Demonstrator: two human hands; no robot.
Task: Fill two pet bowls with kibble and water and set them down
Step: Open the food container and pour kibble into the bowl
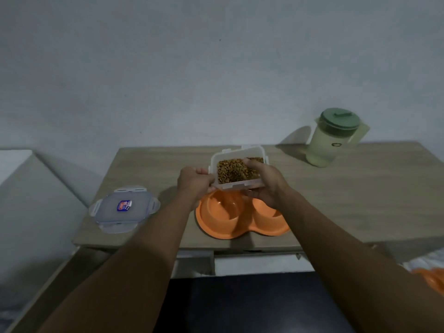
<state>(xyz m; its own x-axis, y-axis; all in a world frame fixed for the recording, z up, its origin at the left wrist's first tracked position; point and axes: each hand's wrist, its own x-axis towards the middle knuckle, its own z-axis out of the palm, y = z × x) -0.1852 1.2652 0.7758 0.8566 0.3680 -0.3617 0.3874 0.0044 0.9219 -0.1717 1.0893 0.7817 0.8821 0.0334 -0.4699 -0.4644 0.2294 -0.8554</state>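
A clear plastic container (237,186) full of brown kibble (234,173) is tilted toward me above an orange double pet bowl (216,227) on the wooden table. My left hand (194,182) grips the container's left side. My right hand (264,183) holds its right side and underside, thumb over the rim on the kibble. Both bowl hollows look bare; the right one is partly hidden by my right hand. A pale green water jug (334,138) with a darker green lid stands at the table's far right.
The container's clear lid (123,207) with a blue-red sticker lies flat near the table's (360,200) front left corner. A wall runs behind the table. Another orange object (430,277) shows at the lower right edge, below the table.
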